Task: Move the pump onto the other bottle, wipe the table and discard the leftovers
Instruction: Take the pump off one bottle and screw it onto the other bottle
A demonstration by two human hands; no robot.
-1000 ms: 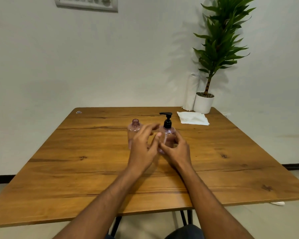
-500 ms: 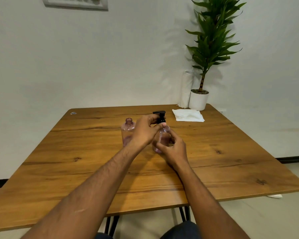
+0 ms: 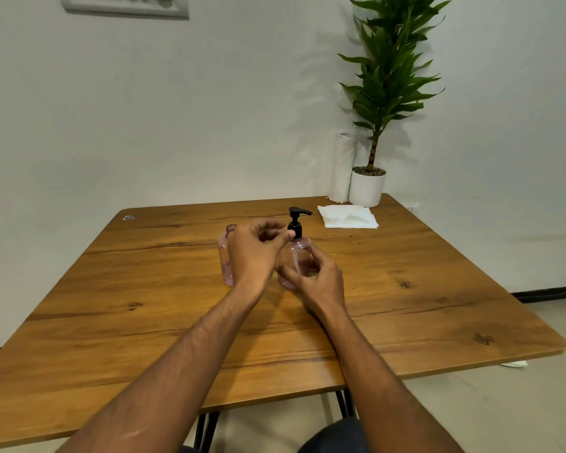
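Note:
Two clear pink bottles stand side by side in the middle of the wooden table. The right bottle carries a black pump. My right hand grips this bottle's body from the near side. My left hand reaches across, its thumb and fingers pinching the pump's collar. The left bottle has an open neck with no pump and is mostly hidden behind my left hand.
A folded white cloth lies at the table's far right. Behind it stand a white paper roll and a potted plant in the corner. A small sticker marks the far left corner.
My left hand has risen from the bottle's body to the pump collar. The right hand has stayed on the pump bottle. The camera has tilted, shifting the whole scene.

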